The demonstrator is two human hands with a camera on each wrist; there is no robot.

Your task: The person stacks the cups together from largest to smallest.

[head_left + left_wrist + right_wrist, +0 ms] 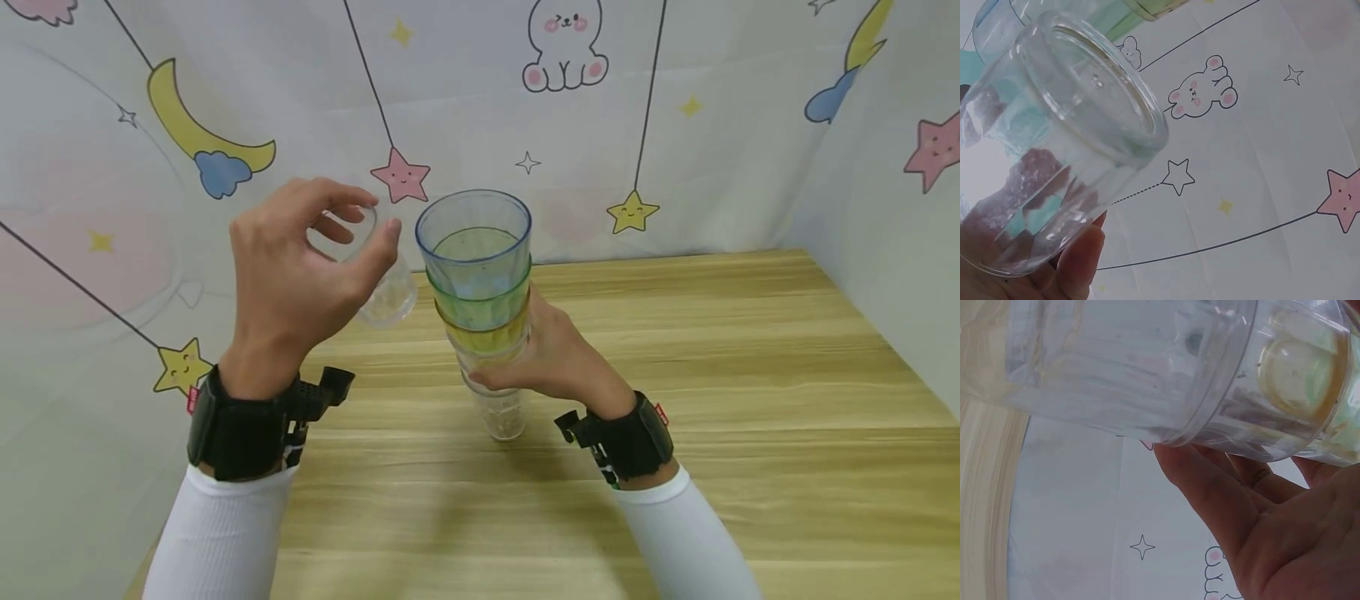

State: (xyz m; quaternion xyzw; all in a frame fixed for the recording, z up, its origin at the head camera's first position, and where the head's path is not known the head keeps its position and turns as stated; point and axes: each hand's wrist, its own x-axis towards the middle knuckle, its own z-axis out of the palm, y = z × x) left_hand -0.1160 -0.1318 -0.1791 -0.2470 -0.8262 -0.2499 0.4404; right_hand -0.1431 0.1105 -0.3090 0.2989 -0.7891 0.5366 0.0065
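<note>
My left hand (300, 258) holds a clear plastic cup (392, 296) by its rim, fingers and thumb curled about it. The left wrist view shows this clear cup up close, its thick base turned toward the stack. Beside it, my right hand (547, 354) grips a tall stack of nested cups around its clear lower part. Topmost is a blue-tinted cup (474, 225), its mouth facing up. Below come a green cup (483, 308), a yellow cup (487, 337) and clear cups (1135, 369). Whether the stack's bottom touches the table cannot be told.
A wood-grain table (735, 358) spreads beneath both hands. White cloth (480, 108) printed with stars, moons and a bear hangs behind the table and along its sides. Black camera straps (240, 425) circle both wrists.
</note>
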